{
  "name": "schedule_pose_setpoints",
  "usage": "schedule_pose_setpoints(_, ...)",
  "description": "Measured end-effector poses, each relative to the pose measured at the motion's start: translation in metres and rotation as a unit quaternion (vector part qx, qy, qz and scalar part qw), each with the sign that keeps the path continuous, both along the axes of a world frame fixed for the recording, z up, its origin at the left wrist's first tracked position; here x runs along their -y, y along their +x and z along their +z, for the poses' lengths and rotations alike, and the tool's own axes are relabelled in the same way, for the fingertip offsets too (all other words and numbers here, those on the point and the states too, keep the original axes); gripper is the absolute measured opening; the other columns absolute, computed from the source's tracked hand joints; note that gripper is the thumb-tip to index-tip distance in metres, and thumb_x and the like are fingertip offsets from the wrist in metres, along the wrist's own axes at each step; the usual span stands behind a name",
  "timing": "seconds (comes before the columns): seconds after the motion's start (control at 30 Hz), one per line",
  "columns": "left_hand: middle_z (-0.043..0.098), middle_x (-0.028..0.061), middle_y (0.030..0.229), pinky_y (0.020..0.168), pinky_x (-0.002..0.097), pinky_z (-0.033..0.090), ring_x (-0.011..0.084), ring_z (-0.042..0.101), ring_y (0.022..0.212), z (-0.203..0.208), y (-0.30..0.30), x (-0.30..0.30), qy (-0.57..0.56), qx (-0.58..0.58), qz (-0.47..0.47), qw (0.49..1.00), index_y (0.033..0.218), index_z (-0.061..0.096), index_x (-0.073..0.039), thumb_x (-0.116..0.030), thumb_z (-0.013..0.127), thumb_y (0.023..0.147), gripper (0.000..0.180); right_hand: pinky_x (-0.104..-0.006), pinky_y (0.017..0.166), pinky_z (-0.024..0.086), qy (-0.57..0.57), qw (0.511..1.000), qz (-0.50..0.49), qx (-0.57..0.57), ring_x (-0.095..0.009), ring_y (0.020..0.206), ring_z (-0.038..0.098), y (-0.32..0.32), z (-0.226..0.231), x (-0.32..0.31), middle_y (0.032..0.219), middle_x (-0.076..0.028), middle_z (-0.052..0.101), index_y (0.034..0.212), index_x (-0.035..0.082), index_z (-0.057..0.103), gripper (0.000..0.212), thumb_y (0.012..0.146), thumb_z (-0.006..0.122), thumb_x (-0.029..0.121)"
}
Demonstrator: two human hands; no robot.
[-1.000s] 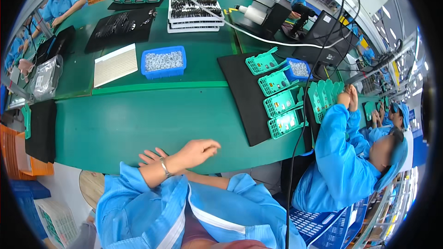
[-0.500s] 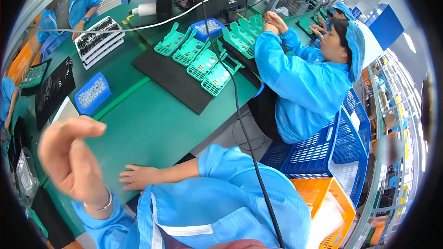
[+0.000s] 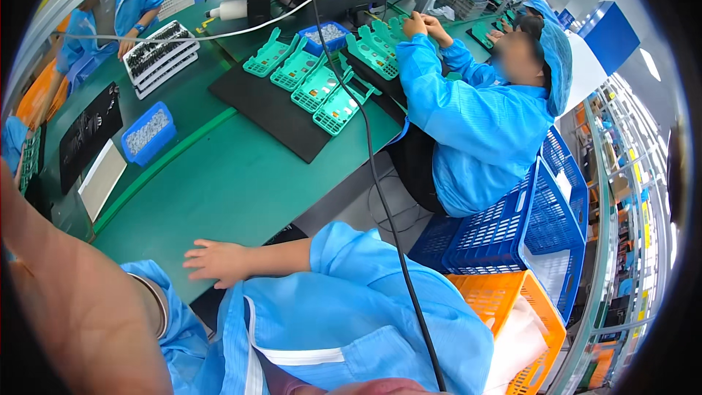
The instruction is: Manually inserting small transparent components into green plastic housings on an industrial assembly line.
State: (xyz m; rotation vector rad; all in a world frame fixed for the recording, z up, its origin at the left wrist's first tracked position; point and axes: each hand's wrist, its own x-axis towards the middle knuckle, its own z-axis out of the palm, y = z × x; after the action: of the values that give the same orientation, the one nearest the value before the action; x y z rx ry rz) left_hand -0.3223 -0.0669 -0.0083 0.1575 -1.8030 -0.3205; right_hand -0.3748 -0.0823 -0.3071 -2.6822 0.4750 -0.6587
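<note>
My left hand is raised very close at the lower left, with a metal band round its wrist; its fingers run out of view. Palm down, my right hand rests near the front edge of the green table, fingers spread and nothing under them that I can see. Beyond it lies a black mat carrying several green plastic frames with small parts in them. A blue bin of small clear pieces stands left of the mat, beside a pale flat strip.
A co-worker in a blue smock sits on the right, hands raised together. Blue crates and an orange crate stand at my right. A black cable crosses the view. White trays of black parts are at the far left.
My left hand has come much closer and moved down and left, its fingers leaving view. My right hand stays spread on the table. The view has shifted slightly.
</note>
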Motion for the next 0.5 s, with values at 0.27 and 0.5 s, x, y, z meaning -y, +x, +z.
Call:
schedule_pose_setpoints(0.27,0.050,0.0234,0.119,0.096,0.0469,0.035,0.0354,0.052,0.108,-0.004,-0.006,-0.010,0.025,0.011,0.087,0.996,0.121,0.047,-0.007,-0.022,0.042,0.092,0.034,-0.0494,0.106,0.020,0.021,0.999,-0.014,-0.031,-0.030,0.129,0.029,-0.004,0.002,0.002,0.135,-0.014,0.038,0.124,0.012,0.047,0.060,0.069,0.067,0.027)
schedule_pose_setpoints(0.5,0.051,0.0227,0.118,0.095,0.0455,0.037,0.0342,0.053,0.106,-0.023,0.041,-0.019,0.057,0.000,0.245,0.968,0.120,0.048,-0.006,-0.021,0.043,0.091,0.033,-0.0480,0.106,0.021,0.035,0.999,-0.034,-0.002,-0.029,0.127,0.032,-0.001,0.008,0.002,0.132,-0.012,0.041,0.121,0.011,0.051,0.056,0.068,0.067,0.023)
